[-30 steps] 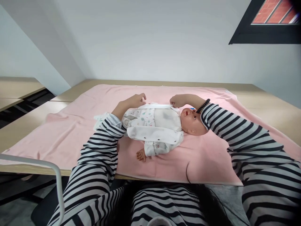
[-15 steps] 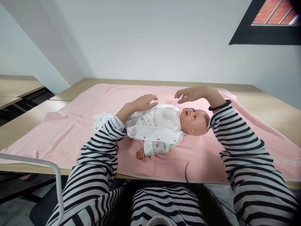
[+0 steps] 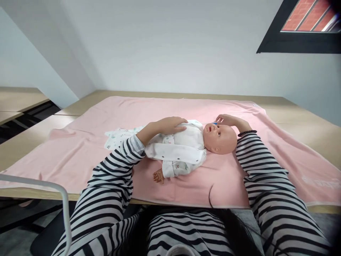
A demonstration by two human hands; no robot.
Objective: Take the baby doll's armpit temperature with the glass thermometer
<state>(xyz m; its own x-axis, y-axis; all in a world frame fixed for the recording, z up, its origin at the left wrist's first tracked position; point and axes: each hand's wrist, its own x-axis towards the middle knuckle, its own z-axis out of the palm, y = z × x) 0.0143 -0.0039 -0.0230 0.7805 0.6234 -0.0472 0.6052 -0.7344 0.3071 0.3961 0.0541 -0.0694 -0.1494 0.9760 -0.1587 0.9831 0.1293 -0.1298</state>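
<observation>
A baby doll (image 3: 221, 139) lies on its back on a pink blanket (image 3: 106, 163), head to the right. Its white jacket (image 3: 170, 152) is spread open at the front over a white undershirt. My left hand (image 3: 170, 125) rests on the doll's torso, fingers stretched out. Beyond the doll's head is my right hand (image 3: 229, 120), its fingers loosely bent and apart, close to the far side of the head. A small blue thing (image 3: 214, 123) shows beside the fingertips; its kind is unclear. The doll's head hides part of that hand.
The blanket covers most of a wooden table (image 3: 290, 106) set against a white wall. A curved white metal bar (image 3: 65, 199) rises at the lower left. Another table (image 3: 21, 97) stands at the far left, and a dark-framed window (image 3: 301, 42) is at the upper right.
My left hand has come down onto the doll's torso, slightly to the right. My right hand has moved right and down, from above the chest to behind the doll's head.
</observation>
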